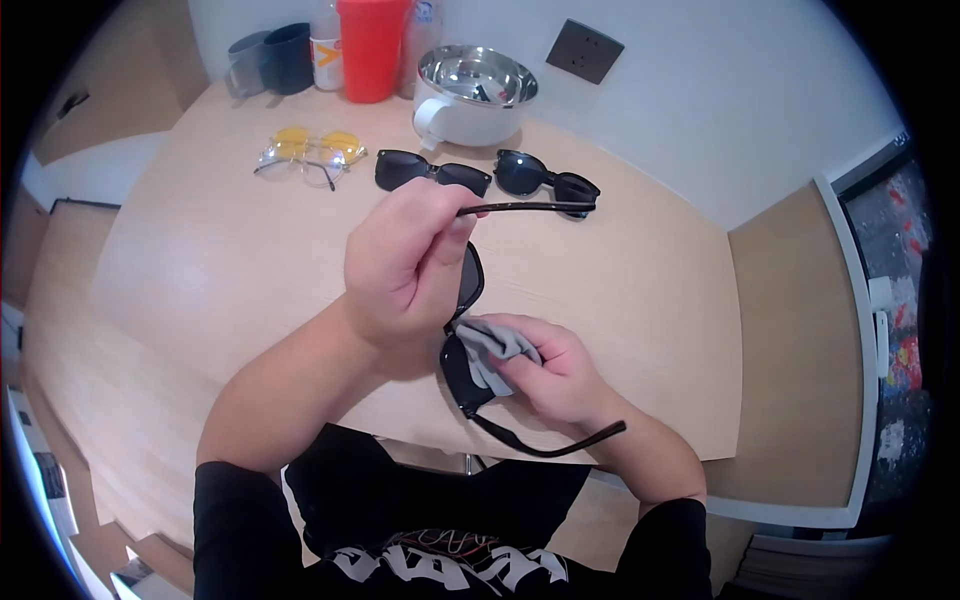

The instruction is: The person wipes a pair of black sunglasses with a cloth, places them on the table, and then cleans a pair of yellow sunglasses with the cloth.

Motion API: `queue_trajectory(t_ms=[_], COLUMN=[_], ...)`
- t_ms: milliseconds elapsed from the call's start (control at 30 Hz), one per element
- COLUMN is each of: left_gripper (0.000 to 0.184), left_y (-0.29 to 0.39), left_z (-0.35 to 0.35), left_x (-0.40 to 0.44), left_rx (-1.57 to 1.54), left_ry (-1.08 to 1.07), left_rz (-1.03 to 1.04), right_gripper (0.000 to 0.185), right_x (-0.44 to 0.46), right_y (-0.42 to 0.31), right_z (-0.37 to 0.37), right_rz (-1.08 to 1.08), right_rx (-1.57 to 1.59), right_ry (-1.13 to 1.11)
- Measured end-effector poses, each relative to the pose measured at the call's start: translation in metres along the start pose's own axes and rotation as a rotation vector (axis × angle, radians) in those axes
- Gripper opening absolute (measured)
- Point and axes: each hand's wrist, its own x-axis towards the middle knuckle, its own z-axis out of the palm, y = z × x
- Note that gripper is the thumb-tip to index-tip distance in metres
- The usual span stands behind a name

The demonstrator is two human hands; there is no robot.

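One pair of dark sunglasses (pixel 457 372) is being held above the surface (pixel 250 250), temples unfolded. Left hand (pixel 405 262) is gripping it at the far end, fingers curled (almost a fist); right hand (pixel 555 372) is pinching a grey cloth (pixel 492 350) against the nearer lens. Beyond, a black pair (pixel 403 168) and a second black pair (pixel 518 175) are lying near a white bowl (pixel 470 125), yellow-tinted glasses (pixel 343 143) resting off to their left.
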Motion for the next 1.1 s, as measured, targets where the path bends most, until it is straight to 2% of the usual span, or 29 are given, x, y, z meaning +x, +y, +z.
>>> queue_trajectory(t_ms=[33,133,233,333,367,467,533,733,867,967,1067,1100], left_gripper=[0.011,0.01,0.009,0.009,0.009,0.012,0.011,0.009,0.009,0.01,0.011,0.011], left_y=[-0.001,0.0,-0.006,-0.012,-0.01,-0.002,0.002,-0.006,-0.014,-0.02,-0.022,-0.024], left_z=[-0.001,-0.001,-0.004,-0.004,-0.001,0.008,0.004,0.004,0.0,-0.005,-0.005,-0.006], left_x=[-0.001,0.003,0.006,0.008,0.006,-0.002,-0.003,0.001,0.005,0.005,0.005,0.006], left_rx=[0.006,0.054,0.069,0.028,0.004,-0.022,-0.02,0.023,0.047,0.055,0.046,0.043], left_ry=[-0.008,0.049,0.141,0.145,0.116,-0.023,-0.105,0.06,0.173,0.172,0.218,0.233], left_rz=[0.01,0.002,-0.036,-0.057,-0.076,-0.057,-0.088,-0.018,-0.065,-0.147,-0.275,-0.317], right_gripper=[0.039,0.038,0.037,0.037,0.036,0.035,0.037,0.039,0.038,0.038,0.041,0.044], right_x=[0.0,0.001,-0.009,-0.008,-0.006,0.007,0.006,-0.001,-0.005,-0.007,-0.008,-0.007], right_y=[-0.001,-0.005,-0.001,-0.01,-0.019,0.007,-0.001,0.001,0.0,0.007,0.007,0.006], right_z=[0.004,0.0,-0.005,-0.001,0.002,-0.001,0.005,-0.002,-0.001,-0.003,0.001,0.003], right_rz=[-0.014,-0.111,-0.093,0.019,0.021,-0.196,-0.203,-0.191,-0.149,-0.135,-0.301,-0.39], right_rx=[-0.005,-0.277,-0.294,0.166,-0.034,-0.365,-0.403,-0.447,-0.351,-0.236,-0.56,-0.582], right_ry=[0.03,0.066,0.133,0.162,0.192,0.053,0.067,0.116,0.164,0.164,0.266,0.301])
